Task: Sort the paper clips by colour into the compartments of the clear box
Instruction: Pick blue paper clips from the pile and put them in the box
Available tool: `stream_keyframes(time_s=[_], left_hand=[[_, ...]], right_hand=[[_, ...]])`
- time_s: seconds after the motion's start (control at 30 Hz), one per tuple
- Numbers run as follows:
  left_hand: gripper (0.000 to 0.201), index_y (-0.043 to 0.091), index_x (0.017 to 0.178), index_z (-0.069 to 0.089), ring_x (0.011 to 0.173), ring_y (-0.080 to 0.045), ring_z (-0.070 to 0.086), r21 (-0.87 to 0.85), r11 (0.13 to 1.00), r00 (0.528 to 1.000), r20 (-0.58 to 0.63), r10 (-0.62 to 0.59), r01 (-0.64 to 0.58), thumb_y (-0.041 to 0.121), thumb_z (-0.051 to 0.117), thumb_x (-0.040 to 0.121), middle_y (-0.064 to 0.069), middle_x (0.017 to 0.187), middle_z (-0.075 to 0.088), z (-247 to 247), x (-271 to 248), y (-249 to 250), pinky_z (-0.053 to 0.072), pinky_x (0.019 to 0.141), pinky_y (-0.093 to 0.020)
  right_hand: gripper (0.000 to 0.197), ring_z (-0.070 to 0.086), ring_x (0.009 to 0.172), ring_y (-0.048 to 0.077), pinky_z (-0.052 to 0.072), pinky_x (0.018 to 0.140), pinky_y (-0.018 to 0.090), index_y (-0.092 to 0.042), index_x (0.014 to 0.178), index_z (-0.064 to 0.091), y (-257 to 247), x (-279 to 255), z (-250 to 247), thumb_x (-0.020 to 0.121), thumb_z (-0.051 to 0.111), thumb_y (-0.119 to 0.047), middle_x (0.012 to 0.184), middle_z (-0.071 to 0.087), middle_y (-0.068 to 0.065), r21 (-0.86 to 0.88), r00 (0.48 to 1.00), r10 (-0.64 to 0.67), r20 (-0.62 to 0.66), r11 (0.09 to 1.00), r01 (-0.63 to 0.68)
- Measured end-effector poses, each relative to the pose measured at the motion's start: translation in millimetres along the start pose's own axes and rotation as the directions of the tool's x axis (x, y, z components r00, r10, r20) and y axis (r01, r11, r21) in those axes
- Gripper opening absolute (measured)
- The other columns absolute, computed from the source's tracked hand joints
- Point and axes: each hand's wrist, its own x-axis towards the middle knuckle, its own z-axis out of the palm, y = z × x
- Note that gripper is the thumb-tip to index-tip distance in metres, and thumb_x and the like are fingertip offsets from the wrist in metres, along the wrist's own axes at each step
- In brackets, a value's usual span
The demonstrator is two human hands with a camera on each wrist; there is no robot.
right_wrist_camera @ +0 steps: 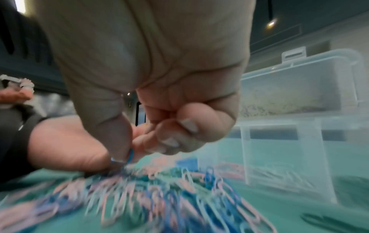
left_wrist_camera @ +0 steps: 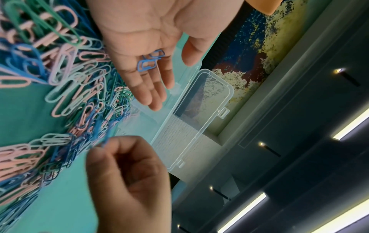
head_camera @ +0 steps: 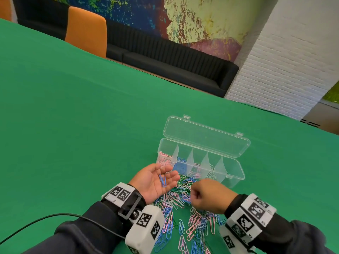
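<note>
- Clips (head_camera: 185, 204) lie in a mixed heap of pink, blue, green and pale ones on the green table (head_camera: 73, 116), on the near side of the clear box (head_camera: 236, 168), with the nearest of them touching its front wall
- Right hand (head_camera: 209, 196) hangs fist-like over the middle of the heap, thumb and forefinger pinching a blue clip (right_wrist_camera: 130, 155) at the heap's top; the other fingers are curled in
- Left hand (head_camera: 156, 182) waits palm up and spread at the heap's left edge, just in front of the box's left end, with two blue clips (head_camera: 163, 180) lying loose across the base of its fingers
- Box stands open with its lid (head_camera: 205, 136) folded back flat; its leftmost compartment holds pink clips, the next one blue, and a few clips show in the middle ones, though their colours are hard to tell
- Step in hand, as it looks: gathering blue clips into the left palm before tipping them into the blue compartment
- To do it well, lift the pinched clip straight up and check nothing is hooked to it, since clips in a heap snag their neighbours
- Keep the left palm level and a little cupped so the loose pair does not slide off the fingers
- When emptying, bring the palm low over the second compartment, clear of the pink one beside it
</note>
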Motion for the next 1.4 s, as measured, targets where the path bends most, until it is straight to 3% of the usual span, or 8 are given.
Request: stream_keyframes(time_s=[0.17,0.27,0.4,0.57,0.7,0.83,1.2,1.4], left_hand=[[0.037,-0.002,0.089,0.057,0.064,-0.031,0.070,0.014,1.000,1.000,-0.009,-0.010,0.011,0.023,0.032,0.098,-0.022,0.076,0.066,-0.7,0.9,2.4,0.058,0.054,-0.036],[0.038,-0.004,0.087,0.057,0.063,-0.033,0.069,0.002,1.000,1.000,-0.004,-0.022,0.022,0.023,0.032,0.099,-0.024,0.078,0.065,0.4,0.0,2.2,0.057,0.054,-0.038],[0.036,-0.004,0.091,0.056,0.048,-0.024,0.062,-0.041,0.998,0.999,-0.003,-0.042,0.042,0.021,0.032,0.099,-0.019,0.071,0.062,0.6,-1.8,6.1,0.052,0.041,-0.024],[0.031,0.003,0.089,0.058,0.039,-0.011,0.045,0.034,0.998,0.998,-0.041,-0.047,0.048,0.019,0.033,0.096,-0.006,0.057,0.051,-1.9,-2.2,7.7,0.035,0.033,-0.013],[0.032,0.003,0.093,0.059,0.043,-0.014,0.053,0.068,0.997,0.999,-0.029,-0.031,0.033,0.020,0.032,0.098,-0.009,0.063,0.058,-0.7,-3.0,4.0,0.043,0.037,-0.017],[0.034,-0.001,0.095,0.058,0.050,-0.021,0.063,0.070,0.997,1.000,0.001,-0.020,0.020,0.020,0.031,0.099,-0.015,0.070,0.063,1.8,-5.2,0.3,0.052,0.043,-0.022],[0.037,-0.005,0.101,0.058,0.074,-0.034,0.070,0.078,0.993,0.994,0.055,-0.097,0.093,0.022,0.033,0.097,-0.026,0.093,0.066,5.3,-5.4,-8.3,0.059,0.058,-0.037],[0.040,-0.006,0.104,0.060,0.081,-0.035,0.070,0.116,0.986,0.988,0.080,-0.132,0.122,0.023,0.033,0.097,-0.028,0.100,0.066,7.1,-8.3,-11.4,0.058,0.064,-0.039]], right_hand=[[0.010,0.050,0.069,0.014,0.042,0.064,0.026,-0.012,0.081,0.061,-2.4,3.6,-27.8,0.086,0.055,-0.018,0.077,0.062,0.004,0.175,0.971,0.018,-0.237,0.984,0.024],[0.004,0.051,0.069,0.012,0.043,0.067,0.025,-0.021,0.082,0.060,-7.4,10.7,-33.2,0.085,0.062,-0.023,0.074,0.059,-0.004,0.314,0.952,0.030,-0.303,0.947,0.070],[0.009,0.050,0.075,0.012,0.038,0.063,0.021,-0.023,0.083,0.054,-2.4,17.5,-19.5,0.085,0.058,-0.015,0.067,0.047,-0.015,0.174,0.983,0.023,-0.181,0.985,0.009],[0.025,0.049,0.077,0.013,0.036,0.059,0.016,-0.026,0.069,0.043,7.8,17.6,11.5,0.084,0.058,-0.014,0.070,0.046,-0.012,0.046,0.998,0.067,0.010,0.997,-0.067],[0.027,0.061,0.085,0.012,0.044,0.065,0.017,-0.024,0.066,0.044,19.3,16.4,5.0,0.086,0.055,-0.010,0.070,0.052,-0.010,0.145,0.996,0.088,-0.010,0.986,-0.085],[0.018,0.052,0.064,-0.004,0.047,0.068,0.015,-0.020,0.074,0.052,26.7,11.0,-5.4,0.087,0.059,-0.009,0.069,0.056,-0.011,0.290,0.992,0.120,-0.040,0.951,-0.104],[0.029,0.048,0.071,0.009,0.037,0.061,0.018,-0.028,0.067,0.043,26.0,-14.8,18.1,0.081,0.067,-0.020,0.068,0.047,-0.013,0.082,0.991,0.115,0.062,0.989,-0.120],[0.026,0.050,0.078,0.013,0.040,0.070,0.021,-0.028,0.074,0.044,27.6,-11.0,15.3,0.082,0.045,-0.003,0.073,0.049,-0.013,0.098,0.986,0.140,-0.093,0.986,-0.131]])
